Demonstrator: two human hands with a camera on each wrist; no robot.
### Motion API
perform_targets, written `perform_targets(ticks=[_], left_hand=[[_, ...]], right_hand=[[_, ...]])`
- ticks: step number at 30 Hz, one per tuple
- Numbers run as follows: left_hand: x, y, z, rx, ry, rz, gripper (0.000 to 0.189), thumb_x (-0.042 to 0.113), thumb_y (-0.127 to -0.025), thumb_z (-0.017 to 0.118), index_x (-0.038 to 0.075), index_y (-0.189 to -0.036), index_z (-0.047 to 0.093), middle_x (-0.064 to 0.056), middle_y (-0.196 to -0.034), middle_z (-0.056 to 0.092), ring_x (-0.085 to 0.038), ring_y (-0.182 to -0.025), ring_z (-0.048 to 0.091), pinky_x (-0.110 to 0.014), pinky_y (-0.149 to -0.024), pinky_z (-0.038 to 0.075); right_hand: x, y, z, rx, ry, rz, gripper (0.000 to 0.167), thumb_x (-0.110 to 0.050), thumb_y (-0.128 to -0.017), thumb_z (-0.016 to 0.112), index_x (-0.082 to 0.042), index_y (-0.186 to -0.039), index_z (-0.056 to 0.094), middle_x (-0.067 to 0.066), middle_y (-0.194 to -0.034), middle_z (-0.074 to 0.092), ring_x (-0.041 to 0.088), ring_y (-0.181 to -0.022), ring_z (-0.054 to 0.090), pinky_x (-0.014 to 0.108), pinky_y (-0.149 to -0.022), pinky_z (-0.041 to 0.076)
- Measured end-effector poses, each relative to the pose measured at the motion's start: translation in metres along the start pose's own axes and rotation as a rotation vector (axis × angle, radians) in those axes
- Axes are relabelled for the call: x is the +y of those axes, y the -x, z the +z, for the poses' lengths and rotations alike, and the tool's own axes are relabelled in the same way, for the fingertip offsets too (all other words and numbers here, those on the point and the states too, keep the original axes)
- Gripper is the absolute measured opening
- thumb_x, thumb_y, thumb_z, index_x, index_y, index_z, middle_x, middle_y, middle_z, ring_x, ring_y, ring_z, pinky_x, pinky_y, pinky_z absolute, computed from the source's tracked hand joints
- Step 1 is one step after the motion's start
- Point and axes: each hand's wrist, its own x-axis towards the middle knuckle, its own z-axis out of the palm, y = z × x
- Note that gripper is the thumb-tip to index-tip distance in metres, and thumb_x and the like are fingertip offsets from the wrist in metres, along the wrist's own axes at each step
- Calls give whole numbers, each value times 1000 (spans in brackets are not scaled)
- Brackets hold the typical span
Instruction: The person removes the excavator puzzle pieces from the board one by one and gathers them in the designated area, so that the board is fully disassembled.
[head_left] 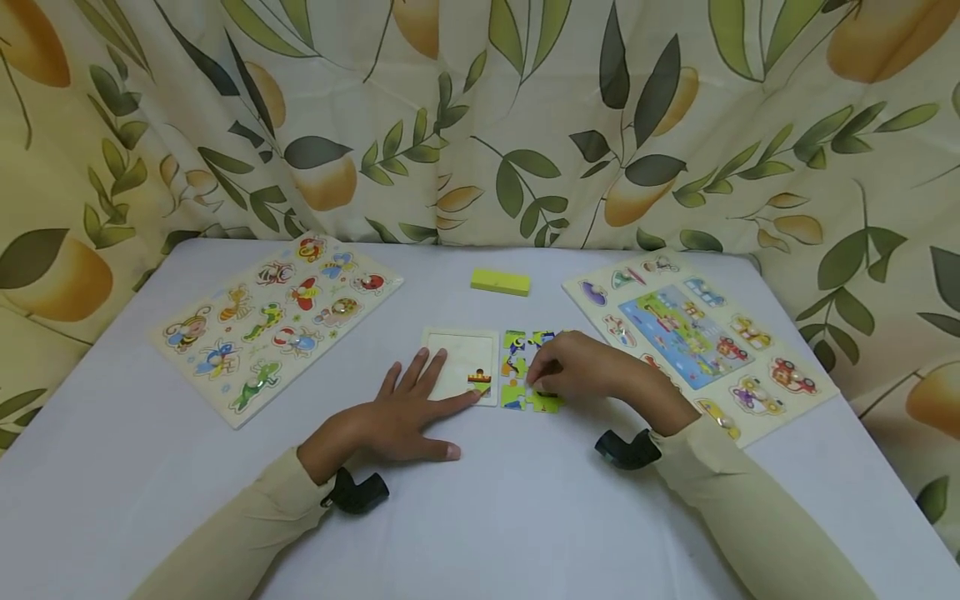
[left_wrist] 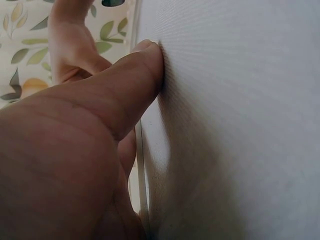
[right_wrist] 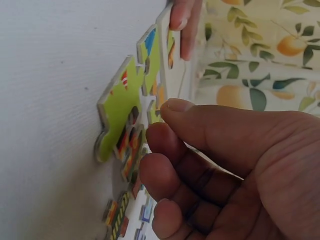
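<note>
My left hand (head_left: 405, 417) lies with its fingers spread by a small square puzzle tray (head_left: 450, 332). Its index fingertip touches a puzzle piece with a red and yellow picture (head_left: 480, 379) in the tray's near right corner. The left thumb (left_wrist: 135, 75) rests on the white cloth. My right hand (head_left: 577, 365) is over the lime-green puzzle pieces (head_left: 513, 393) lying right of the tray. In the right wrist view, thumb and index finger pinch at the edge of a small green puzzle piece (right_wrist: 153, 114), mostly hidden by the fingertips. A larger lime-green piece (right_wrist: 117, 107) lies nearer that camera.
Behind the tray lies a yellow-green block (head_left: 500, 282). An insect peg board (head_left: 277, 325) is at the left, and a vehicle peg board (head_left: 690, 333) at the right, partly under the right forearm. A leaf-and-fruit patterned curtain (head_left: 480, 125) hangs behind the white-covered table (head_left: 480, 517).
</note>
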Motion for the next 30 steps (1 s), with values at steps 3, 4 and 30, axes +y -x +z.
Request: perform_targets(ticks=[3,4,30], left_hand=[[0,1,1,3,2,1,73,59,-91,57,38,-154,26,-13,-159,-21,-31,-141,-28,-58,-109,-12],[0,0,1,7,3,-1,73,59,-91,57,38,-153,26,-13,-159,-21,-30,-141,-28,-58,-109,-12],[22,1,5,57,14,55,70,57,-92,57,37,-153,30,-20,-160,-7,-41,-142,-18,-64,-108,-4]], right_hand=[[-3,0,0,24,-2,-20,11,-2,-90,65,-9,-91,74,-3,-83,66,15,-79,55,30,-72,49],[-4,0,-1,34,-5,-29,11,-2,-90,65,-8,-92,74,-3,-85,66,15,-78,55,30,-71,49],[-33,-34,18,96,-73,-119,17,-10,-95,63,-7,-108,74,-3,-101,70,10,-86,59,29,-79,49]])
